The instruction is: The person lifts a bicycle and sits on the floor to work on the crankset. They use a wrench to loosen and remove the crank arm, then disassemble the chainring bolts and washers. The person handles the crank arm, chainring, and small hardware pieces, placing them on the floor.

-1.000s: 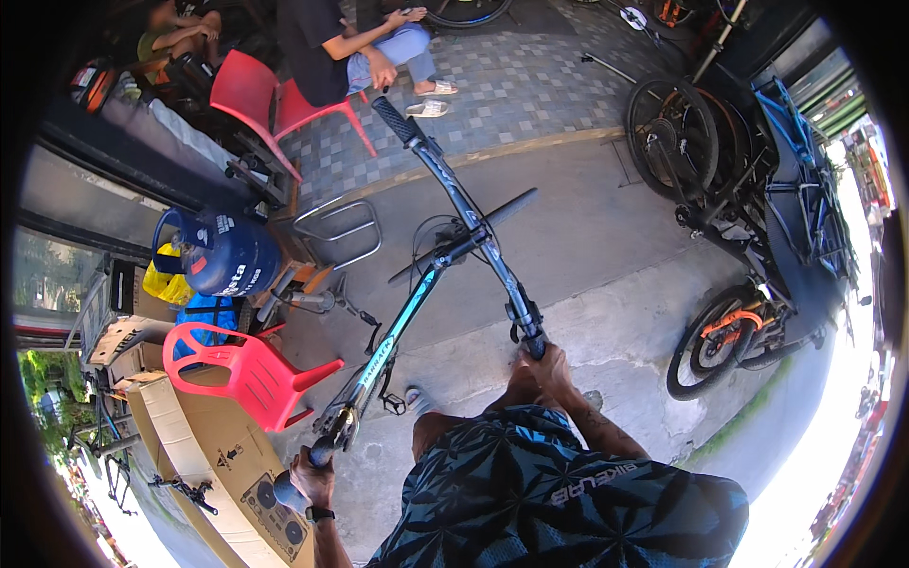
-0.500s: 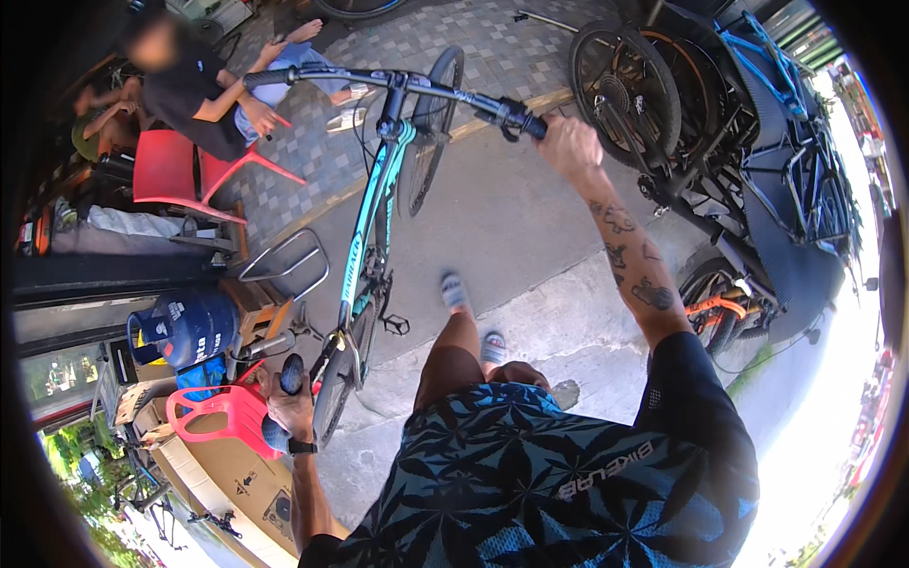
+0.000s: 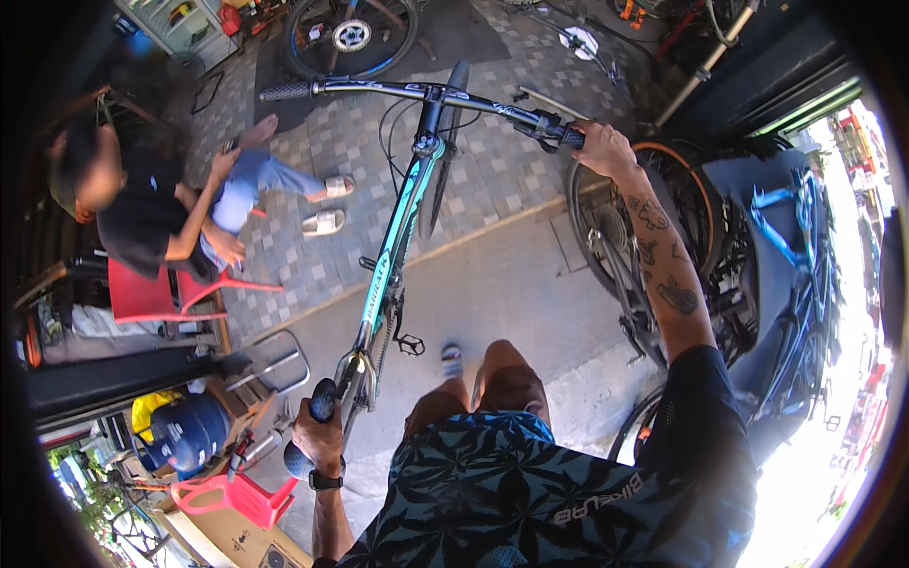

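Note:
A teal and black bicycle (image 3: pixel 383 265) stands in front of me to my left, its front wheel (image 3: pixel 438 189) over the tiled floor. My right hand (image 3: pixel 606 151) is closed round the grip at the right end of its handlebar (image 3: pixel 492 110). The left end of the bar has no hand on it. Below and to the left, my left hand (image 3: pixel 317 438) holds the dark saddle (image 3: pixel 325 401) about its middle, the saddle's two ends showing past the fingers. The rear wheel is partly hidden under the saddle and hand.
At left, a person (image 3: pixel 156 218) sits on a red chair (image 3: pixel 142 289), bare feet and sandals (image 3: pixel 324 222) stretched toward the bicycle. A blue gas cylinder (image 3: pixel 194 431) and another red chair (image 3: pixel 237 497) stand lower left. Parked bicycles (image 3: pixel 653 218) crowd the right; a loose wheel (image 3: pixel 352 36) lies ahead.
I have moved forward with the bicycle, and its front wheel is farther onto the tiles. The seated person and chairs now appear lower in view. Both hands keep their holds.

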Tool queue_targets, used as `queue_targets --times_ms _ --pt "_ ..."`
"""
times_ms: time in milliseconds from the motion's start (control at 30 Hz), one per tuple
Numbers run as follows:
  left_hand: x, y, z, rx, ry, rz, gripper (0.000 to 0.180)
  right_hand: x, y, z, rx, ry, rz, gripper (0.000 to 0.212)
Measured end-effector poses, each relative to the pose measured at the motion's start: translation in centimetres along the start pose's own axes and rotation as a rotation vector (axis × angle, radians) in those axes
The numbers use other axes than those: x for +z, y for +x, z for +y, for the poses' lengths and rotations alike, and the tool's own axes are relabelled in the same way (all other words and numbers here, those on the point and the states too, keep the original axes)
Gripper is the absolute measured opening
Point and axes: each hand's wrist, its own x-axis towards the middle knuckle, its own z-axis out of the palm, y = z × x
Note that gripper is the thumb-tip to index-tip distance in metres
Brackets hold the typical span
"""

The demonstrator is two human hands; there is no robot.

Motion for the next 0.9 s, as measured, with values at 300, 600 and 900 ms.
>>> queue_targets --times_ms 300,600,900 --pt "5.8 21.6 20.9 -0.020 0.195 0.078 0.037 -3.6 35.5 6.8 -0.062 -0.102 0.033 0.042" --pt "5.4 35.7 35.9 -0.152 0.096 0.058 0.024 -7.9 59.2 8.4 -0.077 -0.095 -0.187 0.038" --pt "7.9 42.3 44.6 -0.179 0.246 0.069 0.025 -8.6 72.6 12.3 -0.179 -0.011 -0.402 0.053"
